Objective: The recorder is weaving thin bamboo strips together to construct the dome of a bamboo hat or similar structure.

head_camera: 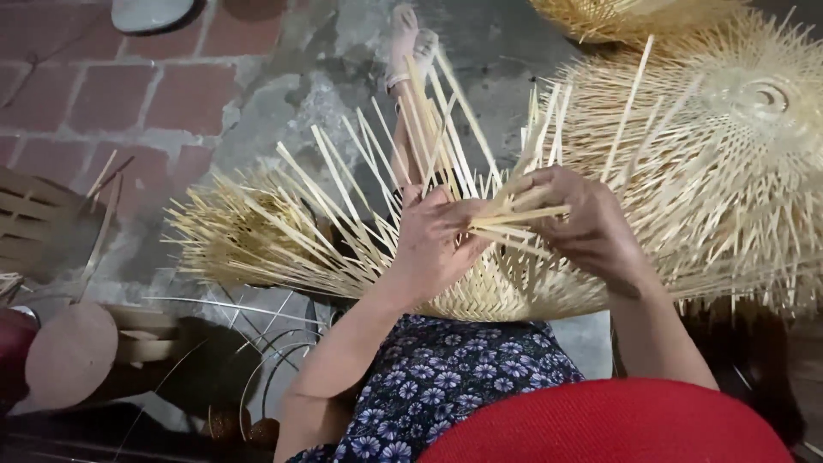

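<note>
A half-woven bamboo basket (506,296) rests on my lap, its loose pale strips fanning up and out to the left. My left hand (433,244) presses on the woven part and grips strips near the rim. My right hand (583,223) pinches a small bundle of bamboo strips (514,214) that point leftward toward my left hand. Both hands meet at the middle of the basket. My leg and sandalled foot (410,47) stretch out beyond the strips.
Another spiky unfinished bamboo basket (746,154) lies at right, and one more at top (626,17). Wooden boards and a round disc (70,353) sit at left on the brick and concrete floor. Thin wire-like hoops (266,343) lie below the strips.
</note>
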